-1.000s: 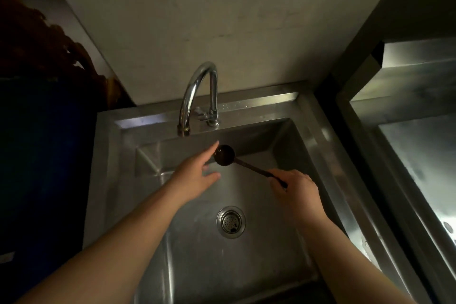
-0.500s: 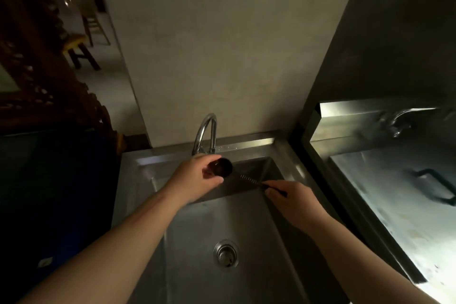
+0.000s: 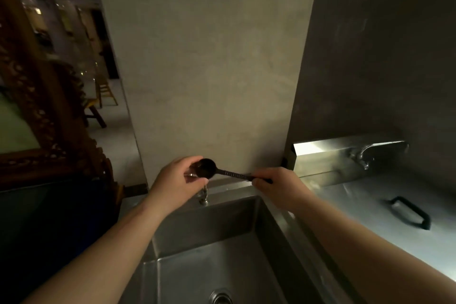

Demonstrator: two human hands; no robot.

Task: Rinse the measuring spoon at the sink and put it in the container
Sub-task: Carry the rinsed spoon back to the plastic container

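A dark measuring spoon (image 3: pixel 209 168) with a round bowl and a thin ribbed handle is held level above the back of the steel sink (image 3: pixel 209 224). My right hand (image 3: pixel 276 185) is closed on the end of its handle. My left hand (image 3: pixel 177 182) curls around the left side of the bowl, fingers touching it. The chrome tap (image 3: pixel 203 195) is mostly hidden behind my left hand; only its base shows. No running water is visible. I see no container.
The drain (image 3: pixel 220 297) lies at the bottom edge. To the right stands a steel unit with a black-handled lid (image 3: pixel 409 212) and a second tap (image 3: pixel 362 158). A plain wall rises behind the sink. Carved wooden furniture (image 3: pixel 49 111) stands at left.
The view has tilted upward, so the sink and drain slid down in frame. My left hand went from open beside the spoon's bowl to cupped around it. My right hand kept hold of the handle.
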